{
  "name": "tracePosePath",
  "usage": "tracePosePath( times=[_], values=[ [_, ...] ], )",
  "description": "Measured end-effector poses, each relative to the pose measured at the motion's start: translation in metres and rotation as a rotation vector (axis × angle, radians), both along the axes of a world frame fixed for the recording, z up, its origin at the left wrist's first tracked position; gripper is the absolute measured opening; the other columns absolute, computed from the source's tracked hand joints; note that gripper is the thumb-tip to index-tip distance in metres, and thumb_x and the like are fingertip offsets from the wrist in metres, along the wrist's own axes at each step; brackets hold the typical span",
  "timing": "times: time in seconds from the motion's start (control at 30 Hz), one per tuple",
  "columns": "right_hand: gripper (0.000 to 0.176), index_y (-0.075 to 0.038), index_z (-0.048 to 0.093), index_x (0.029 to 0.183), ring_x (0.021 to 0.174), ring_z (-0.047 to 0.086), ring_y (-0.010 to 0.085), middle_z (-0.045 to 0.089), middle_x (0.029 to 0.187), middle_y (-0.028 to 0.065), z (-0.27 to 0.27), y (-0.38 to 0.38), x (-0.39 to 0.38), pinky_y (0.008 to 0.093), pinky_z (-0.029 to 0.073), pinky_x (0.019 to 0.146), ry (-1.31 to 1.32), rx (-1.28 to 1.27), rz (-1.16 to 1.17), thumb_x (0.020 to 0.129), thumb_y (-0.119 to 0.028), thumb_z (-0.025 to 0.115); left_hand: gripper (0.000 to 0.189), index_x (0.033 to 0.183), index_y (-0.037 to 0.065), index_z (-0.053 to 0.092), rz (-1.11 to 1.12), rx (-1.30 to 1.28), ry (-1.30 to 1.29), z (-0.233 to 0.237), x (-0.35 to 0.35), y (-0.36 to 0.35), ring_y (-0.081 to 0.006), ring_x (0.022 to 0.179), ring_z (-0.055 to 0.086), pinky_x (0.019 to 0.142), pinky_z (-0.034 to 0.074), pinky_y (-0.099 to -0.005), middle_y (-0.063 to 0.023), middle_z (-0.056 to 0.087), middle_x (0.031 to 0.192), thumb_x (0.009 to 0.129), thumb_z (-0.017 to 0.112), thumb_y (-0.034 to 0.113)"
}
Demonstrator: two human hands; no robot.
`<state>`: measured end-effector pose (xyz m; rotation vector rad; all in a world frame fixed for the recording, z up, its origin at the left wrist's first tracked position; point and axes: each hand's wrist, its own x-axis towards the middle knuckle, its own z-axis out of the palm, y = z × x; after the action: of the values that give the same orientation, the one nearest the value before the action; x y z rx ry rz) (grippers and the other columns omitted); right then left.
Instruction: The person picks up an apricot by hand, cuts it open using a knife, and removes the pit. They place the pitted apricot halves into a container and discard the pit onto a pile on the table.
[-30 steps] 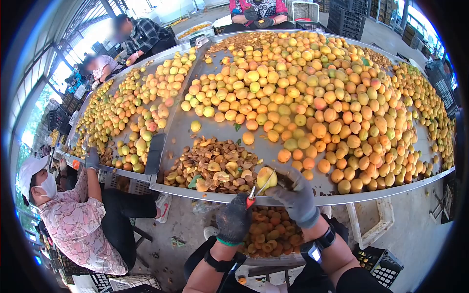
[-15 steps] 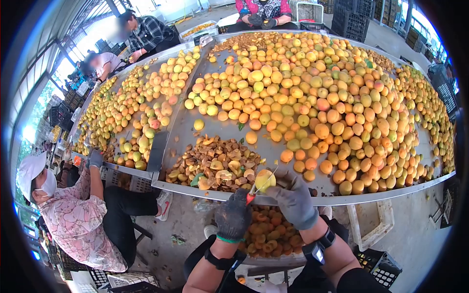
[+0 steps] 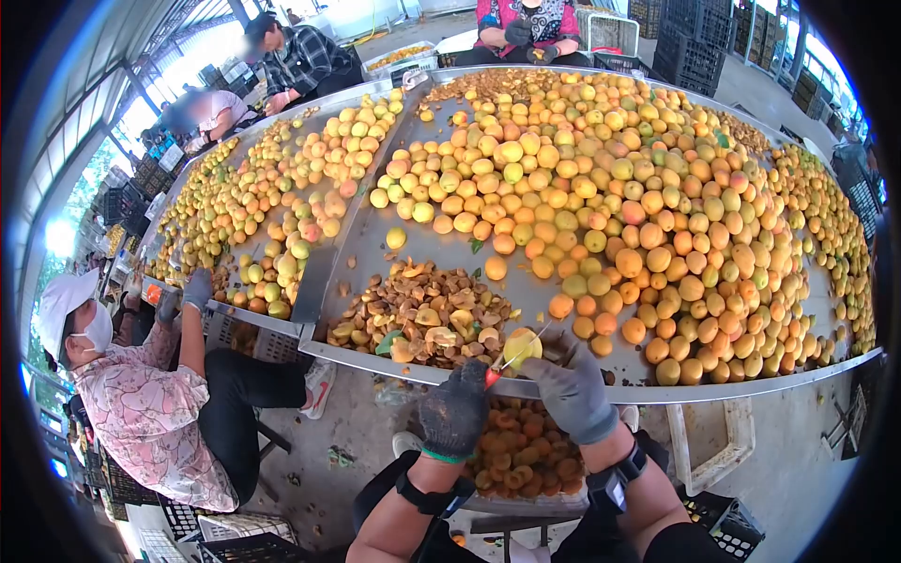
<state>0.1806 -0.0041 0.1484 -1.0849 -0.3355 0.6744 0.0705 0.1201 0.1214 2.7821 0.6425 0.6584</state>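
My left hand [image 3: 454, 410], in a dark glove, is closed round the red handle of a small knife [image 3: 492, 377]. The knife's thin blade lies across a yellow apricot [image 3: 523, 350], which the fingertips of my gloved right hand [image 3: 575, 396] grip from the right. Both hands are at the near rim of a metal table [image 3: 422, 374]. Just beyond them sits a heap of brownish apricot pieces [image 3: 427, 310]. Whole apricots [image 3: 601, 188] are piled across the table. Below my hands stands a container of orange apricot halves [image 3: 526, 450], partly hidden by my hands.
A person in a pink patterned shirt [image 3: 141, 413] sits at the left. Other people work along the far side, one in a plaid shirt [image 3: 305, 61]. A white crate [image 3: 713, 446] lies on the floor at right. Black crates [image 3: 694, 42] are stacked at the back.
The view has shifted slightly, so the table appears a little lower and farther right. My hands keep their grip on knife and apricot. The person opposite has parted their hands.
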Motion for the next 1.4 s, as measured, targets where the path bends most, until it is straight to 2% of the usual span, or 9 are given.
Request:
tracePosePath(
  times=[0.13, 0.33, 0.6, 0.77, 0.83, 0.93, 1.17, 1.37, 1.4],
  values=[
    [0.041, 0.002, 0.045, 0.121, 0.094, 0.063, 0.0161, 0.061, 0.109, 0.0102, 0.005, -0.001, -0.003, 0.0292, 0.053, 0.085, 0.169, 0.109, 0.014, 0.086, -0.006, 0.066, 0.022, 0.099, 0.008, 0.059, -0.052, -0.024, -0.003, -0.005, 0.000, -0.003, -0.0350, 0.061, 0.062, 0.052, 0.048, -0.0437, -0.0139, 0.063, 0.074, 0.085, 0.063, 0.023],
    [0.042, 0.003, 0.044, 0.122, 0.098, 0.062, 0.0172, 0.061, 0.110, 0.0114, 0.018, -0.002, 0.000, 0.0298, 0.055, 0.081, 0.101, -0.013, 0.087, 0.086, -0.004, 0.065, 0.024, 0.099, 0.003, 0.056, -0.209, -0.567, -0.054, -0.001, 0.001, -0.012, -0.0367, 0.064, 0.062, 0.054, 0.047, -0.0451, -0.0173, 0.061, 0.069, 0.088, 0.062, 0.024],
    [0.040, 0.000, 0.045, 0.122, 0.103, 0.061, 0.0191, 0.060, 0.113, 0.0089, 0.012, -0.002, 0.003, 0.0372, 0.058, 0.081, 0.217, 0.064, 0.098, 0.086, -0.003, 0.064, 0.021, 0.102, 0.007, 0.056, -0.112, -0.097, 0.000, -0.005, 0.003, -0.004, -0.0345, 0.063, 0.063, 0.055, 0.049, -0.0443, -0.0139, 0.062, 0.082, 0.081, 0.056, 0.012],
    [0.038, 0.000, 0.047, 0.120, 0.101, 0.062, 0.0192, 0.060, 0.110, 0.0086, 0.014, 0.002, -0.002, 0.0410, 0.058, 0.084, 0.326, 0.145, 0.063, 0.086, -0.002, 0.064, 0.023, 0.104, 0.009, 0.056, -0.101, -0.052, -0.004, 0.001, 0.006, 0.001, -0.0330, 0.062, 0.063, 0.054, 0.050, -0.0435, -0.0130, 0.061, 0.083, 0.081, 0.053, 0.011],
    [0.034, -0.002, 0.046, 0.123, 0.097, 0.060, 0.0169, 0.056, 0.110, 0.0066, 0.015, 0.003, -0.002, 0.0443, 0.060, 0.078, 0.095, -0.077, 0.044, 0.091, -0.008, 0.058, 0.023, 0.104, 0.009, 0.056, -0.091, -0.040, -0.009, -0.005, 0.007, 0.003, -0.0328, 0.062, 0.063, 0.054, 0.050, -0.0433, -0.0132, 0.061, 0.084, 0.082, 0.053, 0.012],
    [0.032, 0.000, 0.048, 0.120, 0.095, 0.061, 0.0166, 0.057, 0.108, 0.0070, -0.011, 0.013, -0.004, 0.0454, 0.060, 0.078, -0.147, -0.053, -0.116, 0.091, -0.008, 0.058, 0.023, 0.104, 0.008, 0.056, -0.065, -0.025, -0.009, -0.011, 0.009, 0.003, -0.0328, 0.061, 0.063, 0.053, 0.050, -0.0432, -0.0140, 0.061, 0.084, 0.081, 0.053, 0.012],
    [0.036, 0.000, 0.050, 0.114, 0.091, 0.063, 0.0141, 0.062, 0.104, 0.0076, 0.011, 0.008, 0.002, 0.0299, 0.057, 0.080, 0.285, 0.085, 0.101, 0.084, -0.008, 0.069, 0.031, 0.111, 0.006, 0.056, -0.052, 0.092, 0.025, -0.006, 0.005, 0.010, -0.0312, 0.060, 0.063, 0.051, 0.050, -0.0419, -0.0134, 0.061, 0.086, 0.080, 0.055, 0.013],
    [0.029, -0.002, 0.050, 0.117, 0.090, 0.063, 0.0150, 0.061, 0.106, 0.0048, -0.006, 0.016, -0.008, 0.0373, 0.058, 0.079, -0.296, -0.182, -0.200, 0.091, -0.010, 0.060, 0.032, 0.113, 0.006, 0.054, -0.077, 0.085, 0.029, -0.006, 0.002, 0.011, -0.0304, 0.060, 0.063, 0.050, 0.050, -0.0411, -0.0135, 0.061, 0.088, 0.082, 0.053, 0.013],
    [0.032, -0.003, 0.050, 0.117, 0.088, 0.064, 0.0159, 0.061, 0.105, 0.0045, 0.001, 0.014, -0.001, 0.0403, 0.059, 0.078, 0.058, 0.001, -0.026, 0.089, -0.012, 0.063, 0.032, 0.113, 0.006, 0.054, -0.076, 0.077, 0.070, -0.005, 0.002, 0.010, -0.0304, 0.059, 0.063, 0.050, 0.049, -0.0411, -0.0134, 0.061, 0.087, 0.082, 0.053, 0.013]
  ],
)
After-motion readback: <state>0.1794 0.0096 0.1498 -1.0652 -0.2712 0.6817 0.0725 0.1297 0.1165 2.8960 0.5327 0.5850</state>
